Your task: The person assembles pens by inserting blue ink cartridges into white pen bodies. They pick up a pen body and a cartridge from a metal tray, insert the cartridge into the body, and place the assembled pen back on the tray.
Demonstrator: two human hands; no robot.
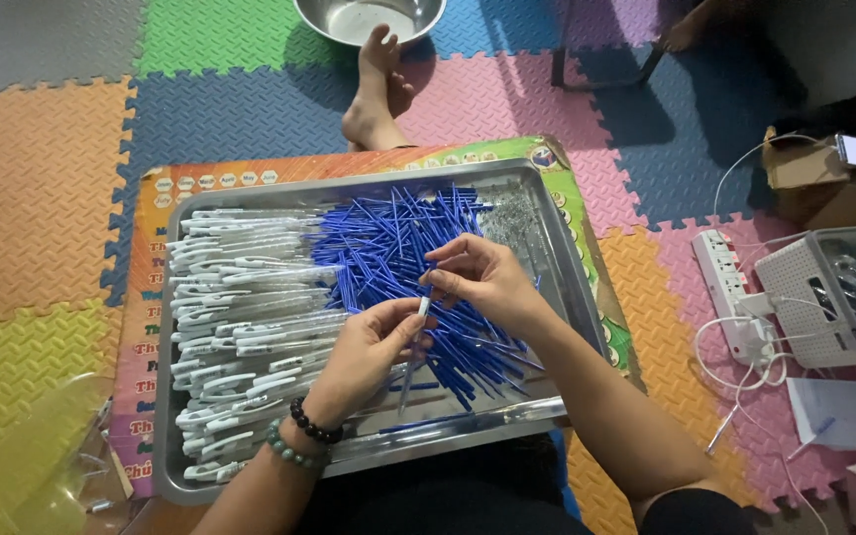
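From where I watch, the metal tray (532,411) lies on a printed board over the foam-mat floor (42,188), in front of the seated person. Its left half is packed with white pen barrels (240,317), laid in rough rows with clips showing; I can't tell from here whether these are finished pens or empty shells, though they look sorted and stacked. The middle and right of the tray carry a loose heap of blue refills (388,238), a large one, so I judge a good deal of the work is left.

The left hand (374,347), beaded bracelets at the wrist, is curled shut around a barrel (410,372) whose lower end points down toward the tray. Just to its right, the right hand (482,277) pinches a blue refill (426,289) between thumb and fingertips, its tip meeting the barrel's top end. So I read this as one pen mid-assembly.

Further right, off the tray, lie a power strip (730,292), white cables and a white basket (824,297).
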